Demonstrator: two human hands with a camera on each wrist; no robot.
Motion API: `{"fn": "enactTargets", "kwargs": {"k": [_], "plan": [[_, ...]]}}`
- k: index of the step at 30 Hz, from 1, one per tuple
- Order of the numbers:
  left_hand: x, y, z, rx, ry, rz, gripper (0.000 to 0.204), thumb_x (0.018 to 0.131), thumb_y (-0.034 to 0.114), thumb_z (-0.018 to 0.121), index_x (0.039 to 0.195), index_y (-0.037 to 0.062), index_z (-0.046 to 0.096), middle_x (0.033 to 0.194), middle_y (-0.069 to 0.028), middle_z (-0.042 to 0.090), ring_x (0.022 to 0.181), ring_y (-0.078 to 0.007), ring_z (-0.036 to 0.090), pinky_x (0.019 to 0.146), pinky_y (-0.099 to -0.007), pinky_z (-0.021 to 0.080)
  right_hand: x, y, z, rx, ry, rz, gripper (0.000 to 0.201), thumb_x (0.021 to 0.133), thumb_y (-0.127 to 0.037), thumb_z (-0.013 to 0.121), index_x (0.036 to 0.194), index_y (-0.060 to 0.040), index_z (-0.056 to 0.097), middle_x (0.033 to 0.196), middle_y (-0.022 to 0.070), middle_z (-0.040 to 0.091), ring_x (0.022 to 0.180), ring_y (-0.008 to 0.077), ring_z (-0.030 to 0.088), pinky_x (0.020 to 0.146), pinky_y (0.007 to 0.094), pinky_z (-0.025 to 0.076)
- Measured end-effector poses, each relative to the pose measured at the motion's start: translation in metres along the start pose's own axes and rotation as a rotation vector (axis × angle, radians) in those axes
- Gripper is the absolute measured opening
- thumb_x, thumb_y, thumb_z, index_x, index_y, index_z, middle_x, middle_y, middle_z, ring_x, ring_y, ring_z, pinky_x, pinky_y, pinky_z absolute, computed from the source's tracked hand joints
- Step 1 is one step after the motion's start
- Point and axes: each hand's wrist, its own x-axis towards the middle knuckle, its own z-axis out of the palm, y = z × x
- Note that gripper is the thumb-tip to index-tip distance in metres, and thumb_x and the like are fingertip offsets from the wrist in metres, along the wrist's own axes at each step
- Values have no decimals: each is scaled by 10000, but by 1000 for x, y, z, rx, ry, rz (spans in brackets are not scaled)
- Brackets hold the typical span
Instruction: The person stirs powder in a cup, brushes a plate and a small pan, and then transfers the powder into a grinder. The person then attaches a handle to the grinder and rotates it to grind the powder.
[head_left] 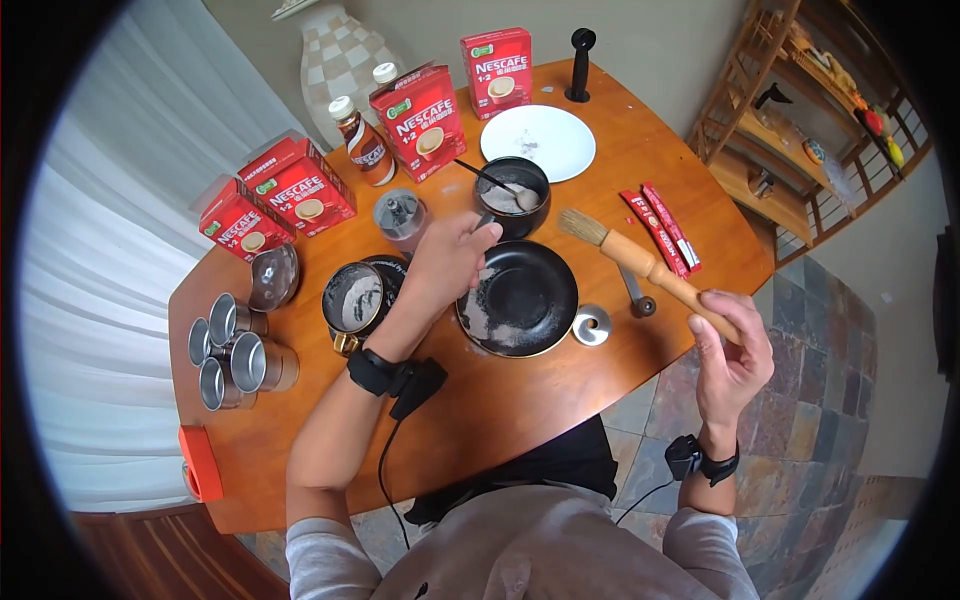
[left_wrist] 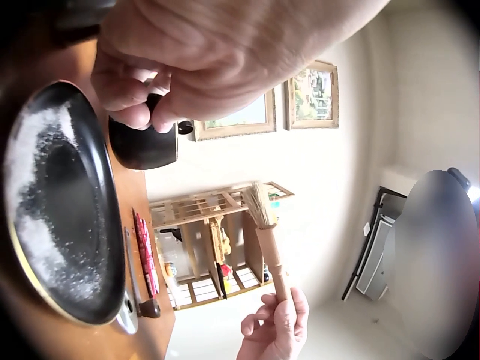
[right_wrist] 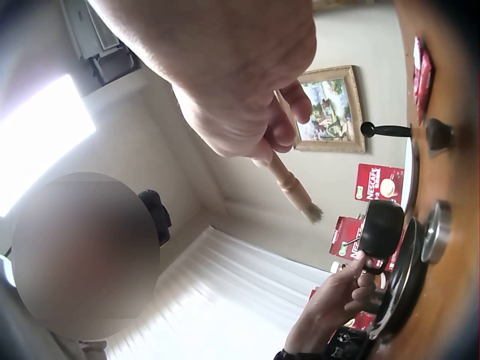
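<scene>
My left hand (head_left: 447, 262) pinches the handle of a black cup (head_left: 512, 215) that holds pale powder and a spoon (head_left: 524, 198). In the left wrist view the cup (left_wrist: 142, 144) is beside a black plate (left_wrist: 64, 202) with white powder scattered on it. My right hand (head_left: 733, 350) grips the wooden handle of a brush (head_left: 640, 262), its bristles pointing up and left above the table. The right wrist view shows the brush (right_wrist: 291, 187) clear of the cup (right_wrist: 381, 229). A second cup of powder (head_left: 358, 298) stands left of the plate (head_left: 518, 300).
Red boxes (head_left: 418, 122), a bottle (head_left: 362, 142) and a white plate (head_left: 538, 143) stand at the back. Metal cups (head_left: 262, 362) and a glass bowl (head_left: 274, 279) are at the left. Red sachets (head_left: 663, 230), a dark-knobbed tool (head_left: 643, 304) and a silver disc (head_left: 592, 325) lie right.
</scene>
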Motion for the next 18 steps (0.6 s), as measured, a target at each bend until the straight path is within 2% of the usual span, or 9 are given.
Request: {"fn": "enactTargets", "kwargs": {"k": [12, 15, 18], "plan": [[16, -13, 8, 81, 49, -26, 352, 1059, 287, 635, 834, 28, 558, 665, -7, 552, 550, -110, 542, 528, -302, 454, -2, 4, -2, -18, -12, 1, 289, 837, 78, 808, 1108, 26, 721, 1029, 175, 749, 918, 250, 699, 843, 339, 540], [18, -17, 10, 51, 68, -22, 266, 1062, 259, 626, 876, 69, 613, 648, 40, 542, 504, -62, 503, 466, -239, 386, -2, 4, -2, -25, -23, 6, 284, 837, 75, 810, 1104, 27, 723, 1031, 173, 751, 919, 248, 699, 844, 337, 539], [20, -20, 11, 70, 79, -14, 273, 1062, 259, 624, 877, 59, 612, 646, 34, 547, 504, -68, 505, 467, -247, 391, -2, 4, -2, -25, -32, 14, 280, 838, 71, 810, 1102, 29, 726, 1034, 169, 753, 919, 246, 698, 843, 334, 538]]}}
